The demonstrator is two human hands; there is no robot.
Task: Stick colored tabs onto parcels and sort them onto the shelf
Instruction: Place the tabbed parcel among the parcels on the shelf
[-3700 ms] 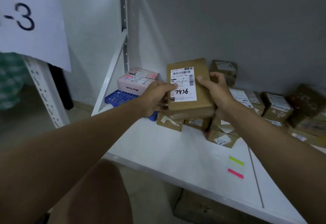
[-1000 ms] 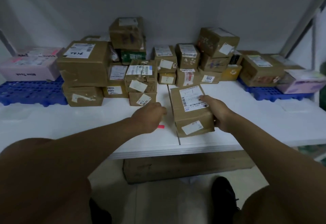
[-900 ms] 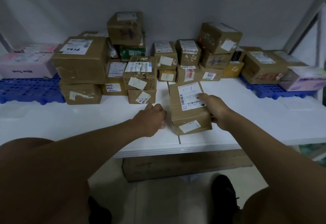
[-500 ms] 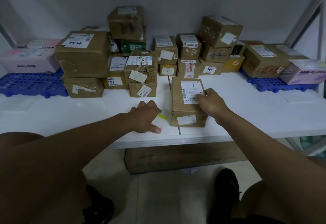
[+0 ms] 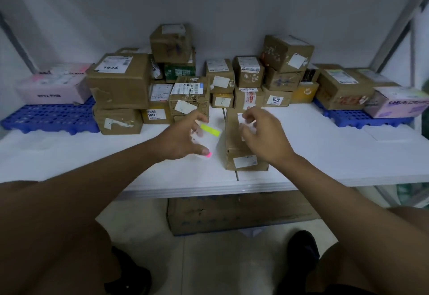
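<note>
Our left hand (image 5: 183,138) has lifted the tab sheet (image 5: 209,140), pinching it, while our right hand (image 5: 262,132), now off the parcel (image 5: 234,148), reaches empty to peel one.

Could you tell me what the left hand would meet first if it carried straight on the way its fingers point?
Probably the brown parcel under the right hand; the left hand, holding the tab sheet, points toward it, though depth is unclear.

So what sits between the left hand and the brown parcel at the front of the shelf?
In the head view, a clear sheet with a yellow tab and pink tab, held by the left hand, left of the parcel.
</note>
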